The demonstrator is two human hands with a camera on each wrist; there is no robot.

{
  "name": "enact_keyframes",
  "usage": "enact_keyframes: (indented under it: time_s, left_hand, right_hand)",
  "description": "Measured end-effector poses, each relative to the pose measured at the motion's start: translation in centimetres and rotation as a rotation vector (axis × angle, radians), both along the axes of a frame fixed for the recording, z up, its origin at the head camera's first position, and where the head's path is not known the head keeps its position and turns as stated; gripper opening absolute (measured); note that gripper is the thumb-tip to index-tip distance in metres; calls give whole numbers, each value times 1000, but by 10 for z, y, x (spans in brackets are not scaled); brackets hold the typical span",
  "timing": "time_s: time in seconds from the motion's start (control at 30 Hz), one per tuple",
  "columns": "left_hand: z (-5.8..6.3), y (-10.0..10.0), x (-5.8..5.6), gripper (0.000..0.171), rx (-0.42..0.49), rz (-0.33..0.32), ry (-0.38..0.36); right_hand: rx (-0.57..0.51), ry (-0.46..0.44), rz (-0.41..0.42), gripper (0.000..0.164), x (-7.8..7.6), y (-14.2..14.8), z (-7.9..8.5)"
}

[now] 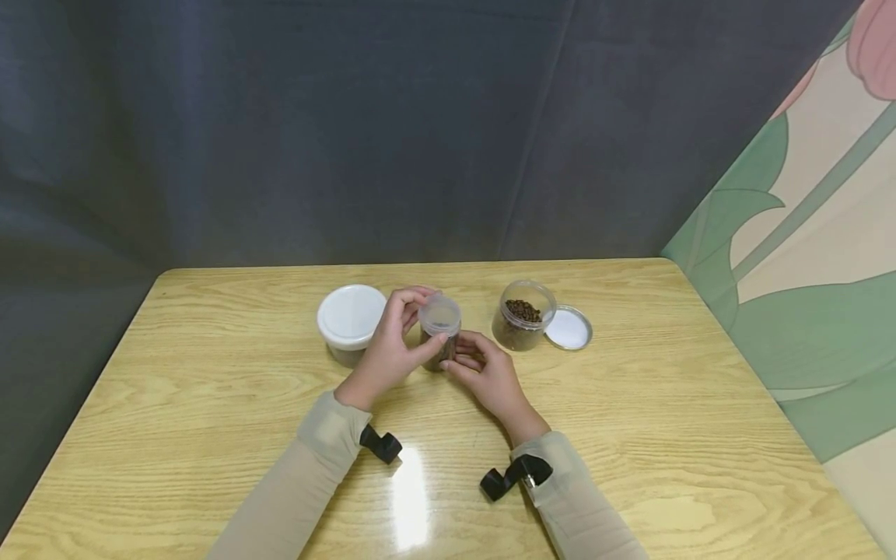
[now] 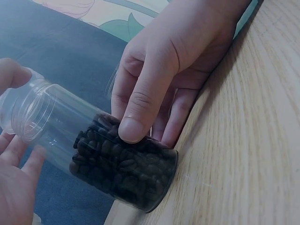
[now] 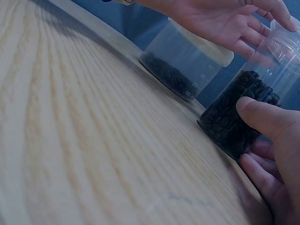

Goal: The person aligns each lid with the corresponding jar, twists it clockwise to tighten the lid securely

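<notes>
A clear plastic jar (image 2: 65, 117), partly filled with dark coffee beans (image 2: 117, 164), stands upright on the table. My right hand (image 1: 493, 381) grips its lower part, the thumb lying on the near side in both wrist views. At the jar's mouth is a translucent lid (image 1: 439, 309), held at the rim between the thumb and fingers of my left hand (image 1: 390, 351). Whether the lid is seated on the threads or slightly lifted, I cannot tell. Just left of my left hand is a wider tub (image 3: 176, 65) with a white lid (image 1: 352, 315) and dark beans inside.
To the right stands an open clear jar (image 1: 516, 336) holding brown beans (image 1: 523, 311). Beside it a round lid (image 1: 569, 328) with a metallic rim lies on the wooden table (image 1: 665, 404). A dark curtain (image 1: 392, 132) hangs behind the table's far edge.
</notes>
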State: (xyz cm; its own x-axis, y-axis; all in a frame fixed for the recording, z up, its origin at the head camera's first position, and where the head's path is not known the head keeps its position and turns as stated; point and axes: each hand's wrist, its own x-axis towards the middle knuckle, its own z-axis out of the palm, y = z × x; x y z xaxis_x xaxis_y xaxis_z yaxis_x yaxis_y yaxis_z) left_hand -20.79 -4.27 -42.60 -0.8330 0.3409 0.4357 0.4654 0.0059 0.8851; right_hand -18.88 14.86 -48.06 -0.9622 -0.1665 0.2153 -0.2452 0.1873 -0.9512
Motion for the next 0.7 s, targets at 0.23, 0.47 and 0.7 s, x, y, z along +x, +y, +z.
enact_keyframes:
  time_s: [0.23,0.47,0.7]
  left_hand:
    - [0,1,0,43,-30,-7,-8]
    - [-3,0,-1,43,-42,-15,-16]
    - [-5,-2,-2,37,-67,-15,-5]
  right_hand:
    - [0,8,-3,46,0,0,1]
    - [1,14,-1,47,-1,0,-1]
    - [16,11,-8,46,-1,0,0]
